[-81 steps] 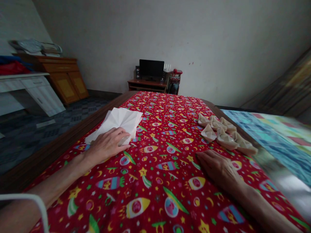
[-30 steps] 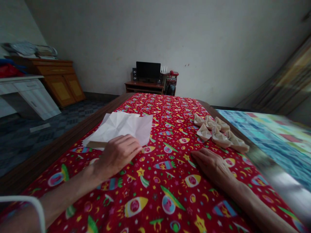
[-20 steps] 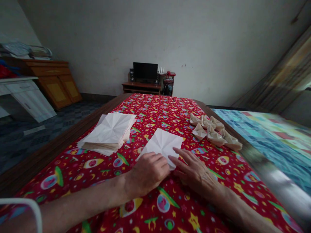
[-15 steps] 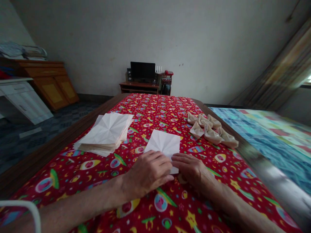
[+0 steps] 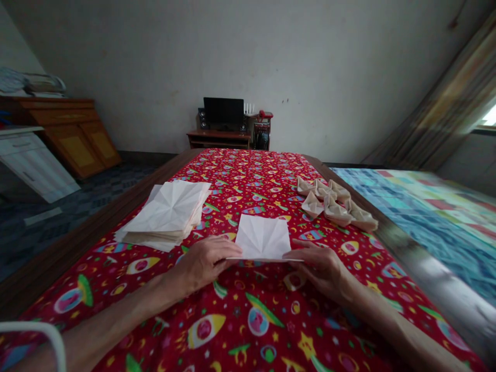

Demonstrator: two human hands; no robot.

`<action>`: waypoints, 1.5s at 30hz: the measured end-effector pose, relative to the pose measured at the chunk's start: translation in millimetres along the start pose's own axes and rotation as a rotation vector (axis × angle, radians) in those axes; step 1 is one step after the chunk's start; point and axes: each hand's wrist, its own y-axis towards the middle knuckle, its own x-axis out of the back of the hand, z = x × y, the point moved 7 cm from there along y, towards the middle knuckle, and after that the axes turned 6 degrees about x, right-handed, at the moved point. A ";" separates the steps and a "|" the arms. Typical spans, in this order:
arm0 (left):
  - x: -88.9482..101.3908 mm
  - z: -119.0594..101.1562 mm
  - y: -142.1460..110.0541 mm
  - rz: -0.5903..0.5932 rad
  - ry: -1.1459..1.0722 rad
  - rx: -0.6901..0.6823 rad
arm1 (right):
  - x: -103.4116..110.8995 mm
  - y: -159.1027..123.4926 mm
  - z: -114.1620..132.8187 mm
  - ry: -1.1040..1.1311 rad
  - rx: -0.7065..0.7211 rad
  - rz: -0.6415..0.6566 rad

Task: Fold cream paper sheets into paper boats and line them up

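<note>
A white sheet of paper (image 5: 263, 235) with creases fanning out from its near middle lies in front of me, its near edge slightly raised. My left hand (image 5: 211, 258) pinches the left near corner between thumb and fingers. At the right near corner, my right hand (image 5: 320, 263) grips the same sheet, thumb below and fingers on top. To the left sits a stack of creased paper sheets (image 5: 168, 209), the top one showing star-like folds. Several folded paper pieces (image 5: 337, 209), beige and pointed, stand in two rows on the right.
A red patterned cloth (image 5: 248, 178) covers the long table, whose dark wooden edge (image 5: 112, 217) shows at the left. Beyond it are a monitor (image 5: 223, 111) on a desk and a bed (image 5: 391, 206) at the right. A white curved bar (image 5: 46, 328) shows at lower left.
My hands have moved apart, from close together on the paper's near part to its two near corners. The near edge is now lifted and held at both ends.
</note>
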 end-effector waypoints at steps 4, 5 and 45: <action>0.9 -14.0 0.6 -0.002 -0.041 0.087 | 5.2 -4.6 6.9 -0.031 -0.099 0.024; 0.0 -14.0 0.4 -0.015 -0.024 0.127 | 4.8 -4.8 8.2 -0.038 -0.112 0.019; -49.1 -21.0 25.3 0.259 0.297 0.176 | -12.0 28.2 -44.0 -0.532 -0.585 0.149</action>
